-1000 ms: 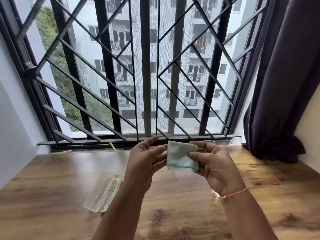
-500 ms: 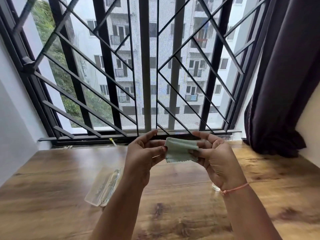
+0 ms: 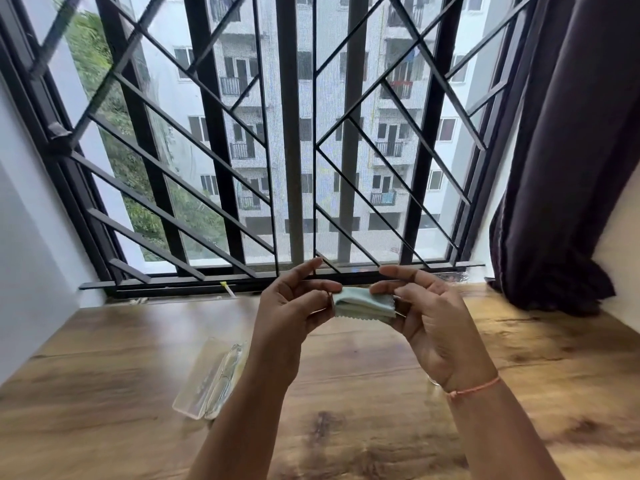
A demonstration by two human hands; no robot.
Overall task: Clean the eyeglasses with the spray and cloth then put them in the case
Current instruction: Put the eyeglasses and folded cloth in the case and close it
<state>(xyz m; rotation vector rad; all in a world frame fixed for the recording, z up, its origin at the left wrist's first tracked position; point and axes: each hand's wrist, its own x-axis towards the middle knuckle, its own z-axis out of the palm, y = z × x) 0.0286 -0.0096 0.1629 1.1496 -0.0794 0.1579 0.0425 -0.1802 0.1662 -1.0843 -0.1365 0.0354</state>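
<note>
A pale green cleaning cloth point(image 3: 363, 304) with a zigzag edge is folded over and held above the wooden table point(image 3: 104, 358). My left hand point(image 3: 294, 306) pinches its left end. My right hand point(image 3: 426, 313) grips its right end with thumb and fingers. Thin wire-like lines show at both ends of the cloth; I cannot tell whether the eyeglasses are inside the fold. A clear plastic case point(image 3: 211, 379) lies open on the table, left of my left forearm. A small clear object point(image 3: 433, 380) peeks out behind my right wrist, mostly hidden.
A window with a black metal grille point(image 3: 294, 168) runs along the table's far edge. A dark curtain point(image 3: 571, 168) hangs at the right, its bottom resting on the table's corner. A white wall closes the left side.
The cloth hung as a flat square from my right hand; now it is folded into a narrow wad pinched between both hands. My left hand has closed onto it.
</note>
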